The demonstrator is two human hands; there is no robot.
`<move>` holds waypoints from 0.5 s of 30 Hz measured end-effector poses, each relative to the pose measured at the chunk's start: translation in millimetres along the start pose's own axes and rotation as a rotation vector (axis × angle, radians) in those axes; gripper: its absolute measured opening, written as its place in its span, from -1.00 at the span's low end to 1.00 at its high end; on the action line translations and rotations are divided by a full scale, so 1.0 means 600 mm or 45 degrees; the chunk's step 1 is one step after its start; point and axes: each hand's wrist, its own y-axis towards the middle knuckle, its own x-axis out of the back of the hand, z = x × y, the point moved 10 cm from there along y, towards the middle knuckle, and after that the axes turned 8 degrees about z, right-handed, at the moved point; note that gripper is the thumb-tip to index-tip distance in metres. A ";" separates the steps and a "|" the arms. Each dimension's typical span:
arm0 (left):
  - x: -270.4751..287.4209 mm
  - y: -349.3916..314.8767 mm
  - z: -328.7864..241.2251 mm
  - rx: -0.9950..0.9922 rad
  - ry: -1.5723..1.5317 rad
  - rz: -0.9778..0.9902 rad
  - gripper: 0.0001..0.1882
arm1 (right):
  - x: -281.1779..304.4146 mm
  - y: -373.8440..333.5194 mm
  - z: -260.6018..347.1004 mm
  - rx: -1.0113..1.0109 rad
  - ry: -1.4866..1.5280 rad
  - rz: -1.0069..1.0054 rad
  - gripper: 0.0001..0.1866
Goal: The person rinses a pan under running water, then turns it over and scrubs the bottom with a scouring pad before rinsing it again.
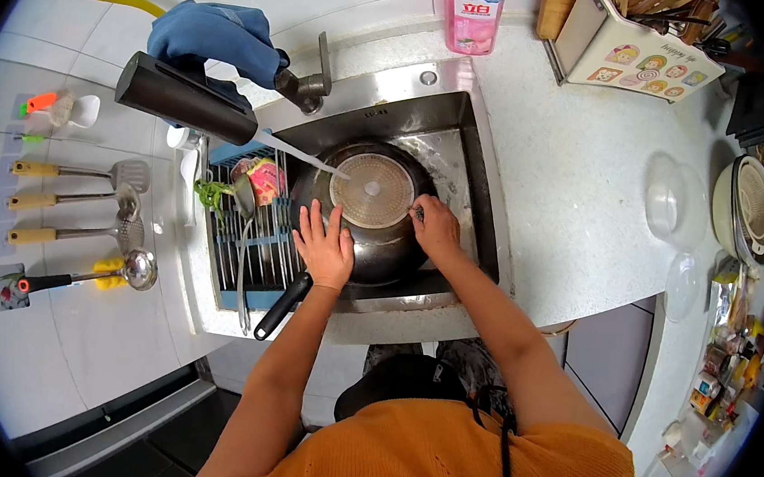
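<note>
A dark frying pan (371,254) lies upside down in the steel sink (475,188), its round pale base facing up. Its black handle (285,307) sticks out over the front left edge. Water runs from the black faucet (185,99) onto the base. My left hand (324,253) rests flat on the pan's underside near the handle, fingers spread. On the right side of the base, my right hand (437,229) has its fingers pinched together. A small dark bit shows at those fingertips, too small to name.
A blue drying rack (229,300) with a ladle, green leaves and a pink item sits left of the pan. Behind the sink stands a pink soap bottle (469,37). A utensil holder (633,65) and stacked colanders (752,212) are at the right. Several utensils hang on the left wall.
</note>
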 end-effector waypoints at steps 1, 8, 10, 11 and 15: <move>-0.001 0.001 -0.001 0.003 -0.006 0.001 -0.54 | 0.000 -0.002 -0.004 -0.037 -0.005 -0.012 -0.90; -0.002 0.006 0.013 0.036 -0.038 0.000 -0.55 | -0.026 -0.037 0.055 0.201 0.169 0.082 -0.84; -0.003 -0.001 0.011 0.034 -0.019 0.012 -0.56 | -0.005 -0.002 -0.037 -0.100 0.070 0.010 -0.88; -0.003 0.001 0.011 0.036 -0.015 0.010 -0.56 | 0.010 0.011 -0.060 -0.208 0.050 0.022 -0.91; -0.001 0.006 0.012 0.042 -0.021 -0.009 -0.56 | -0.009 -0.018 0.005 0.038 0.081 -0.019 -0.86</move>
